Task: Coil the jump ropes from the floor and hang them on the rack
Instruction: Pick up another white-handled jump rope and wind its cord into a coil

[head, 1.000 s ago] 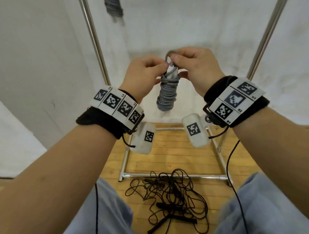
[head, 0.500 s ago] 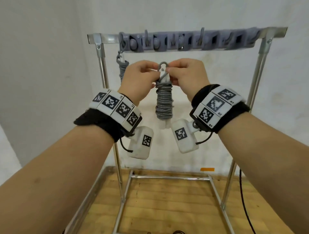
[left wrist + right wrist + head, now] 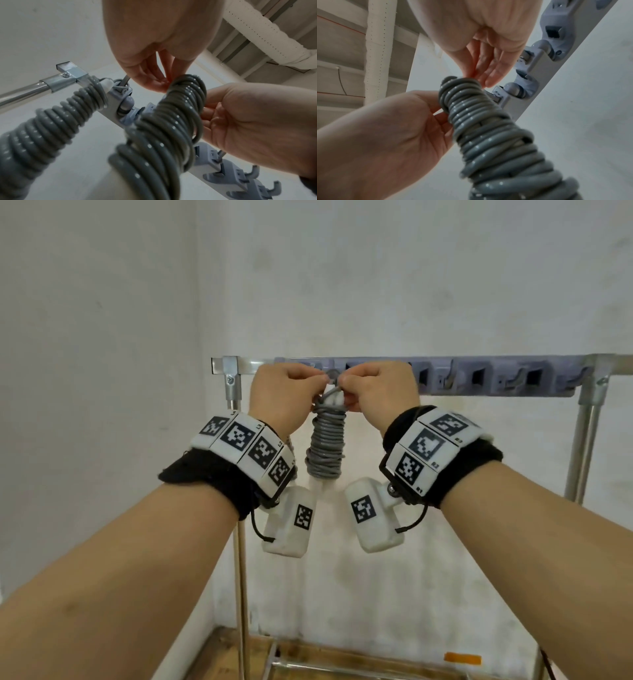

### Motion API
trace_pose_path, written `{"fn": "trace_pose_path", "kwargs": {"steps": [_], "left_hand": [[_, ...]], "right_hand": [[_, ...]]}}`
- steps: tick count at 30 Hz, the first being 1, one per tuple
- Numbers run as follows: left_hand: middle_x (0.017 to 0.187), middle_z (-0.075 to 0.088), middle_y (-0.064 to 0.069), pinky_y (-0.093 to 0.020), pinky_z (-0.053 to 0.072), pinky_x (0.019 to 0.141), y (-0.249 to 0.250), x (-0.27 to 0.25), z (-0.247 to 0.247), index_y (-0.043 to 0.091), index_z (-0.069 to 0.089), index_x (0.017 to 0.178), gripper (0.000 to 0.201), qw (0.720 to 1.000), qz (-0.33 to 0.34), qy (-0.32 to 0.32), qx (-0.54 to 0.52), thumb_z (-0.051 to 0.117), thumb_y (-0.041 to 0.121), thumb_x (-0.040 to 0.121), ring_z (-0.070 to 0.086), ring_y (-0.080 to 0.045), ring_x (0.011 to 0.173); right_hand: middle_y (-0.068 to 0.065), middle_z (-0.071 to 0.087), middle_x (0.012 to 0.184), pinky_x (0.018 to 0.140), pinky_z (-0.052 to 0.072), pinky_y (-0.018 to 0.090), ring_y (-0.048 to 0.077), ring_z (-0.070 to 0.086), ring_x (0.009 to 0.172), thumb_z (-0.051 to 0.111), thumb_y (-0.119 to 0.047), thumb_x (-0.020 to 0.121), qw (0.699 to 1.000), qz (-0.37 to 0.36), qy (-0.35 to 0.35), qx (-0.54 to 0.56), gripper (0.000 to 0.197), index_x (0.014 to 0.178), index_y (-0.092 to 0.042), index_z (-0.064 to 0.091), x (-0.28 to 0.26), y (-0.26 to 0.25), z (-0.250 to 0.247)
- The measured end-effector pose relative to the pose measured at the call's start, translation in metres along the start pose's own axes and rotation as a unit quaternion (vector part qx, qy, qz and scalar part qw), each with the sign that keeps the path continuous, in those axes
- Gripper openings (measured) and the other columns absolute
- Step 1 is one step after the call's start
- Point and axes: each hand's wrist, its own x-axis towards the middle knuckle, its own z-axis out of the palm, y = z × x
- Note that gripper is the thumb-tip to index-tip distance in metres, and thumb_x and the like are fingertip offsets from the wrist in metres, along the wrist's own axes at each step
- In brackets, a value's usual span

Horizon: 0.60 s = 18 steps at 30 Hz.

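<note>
At the rack (image 3: 496, 380), both raised hands, left hand (image 3: 286, 392) and right hand (image 3: 380, 390), pinch the coiled jump rope (image 3: 325, 445).

Coiled jump rope (image 3: 324, 446): glossy grey cord, white handle tips. Second coiled rope (image 3: 51, 121) on rack: same grey. Hook strip (image 3: 479, 376): pale blue-grey plastic. Rack frame (image 3: 582, 446): silver metal. Wristbands (image 3: 219, 481): black fabric, carrying white tiles printed with black square-code patterns. Floor (image 3: 239, 659): tan wood.
</note>
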Motion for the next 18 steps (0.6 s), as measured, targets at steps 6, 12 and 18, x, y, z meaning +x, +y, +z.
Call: {"fn": "trace_pose_path", "kwargs": {"steps": [6, 12, 18], "left_hand": [[0.069, 0.072, -0.003, -0.041, 0.06, 0.071, 0.002, 0.028, 0.009, 0.02, 0.071, 0.066, 0.015, 1.0, -0.002, 0.025, 0.013, 0.073, 0.012, 0.079, 0.071, -0.022, 0.072], [0.07, 0.071, -0.006, -0.044, 0.059, 0.073, -0.001, 0.042, 0.013, 0.021, 0.069, 0.063, 0.017, 0.998, -0.012, 0.039, 0.04, 0.072, 0.01, 0.075, 0.07, -0.028, 0.077], [0.07, 0.068, -0.005, -0.042, 0.059, 0.072, -0.006, 0.049, 0.017, 0.02, 0.068, 0.062, 0.023, 0.995, 0.001, 0.015, 0.102, 0.063, 0.005, 0.079, 0.068, -0.028, 0.076]], "right_hand": [[0.013, 0.071, 0.079, 0.079, 0.056, 0.046, 0.031, 0.069, 0.081, 0.069, -0.009, 0.081, 0.999, -0.009, 0.039, -0.027, 0.019, 0.063, -0.016, 0.066, 0.029, -0.002, 0.007], [0.009, 0.072, 0.076, 0.078, 0.056, 0.046, 0.03, 0.069, 0.08, 0.067, -0.011, 0.079, 0.997, 0.012, 0.06, -0.05, 0.027, 0.056, -0.024, 0.064, 0.044, 0.005, 0.014], [0.0, 0.067, 0.065, 0.076, 0.057, 0.045, 0.028, 0.068, 0.076, 0.065, -0.008, 0.078, 0.993, 0.025, 0.081, -0.077, 0.032, 0.052, -0.026, 0.061, 0.047, 0.015, 0.019]]}}
